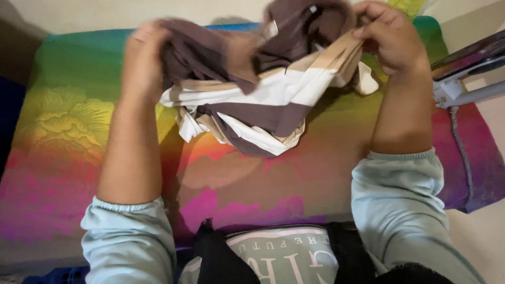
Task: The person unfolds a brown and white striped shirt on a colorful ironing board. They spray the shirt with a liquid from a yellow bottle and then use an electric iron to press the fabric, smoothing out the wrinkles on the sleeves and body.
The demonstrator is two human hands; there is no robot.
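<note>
Covering the surface: rainbow-coloured mat (68, 131) w/ embossed flower pattern, plain pale wall behind it. Above the mat, both hands lift a crumpled striped garment (258, 100), soft cloth in brown, white & tan. Left hand (142, 58) bunches its left edge; right hand (386, 37) pinches the top right. Grey metal stand (463, 84) right of mat.
</note>
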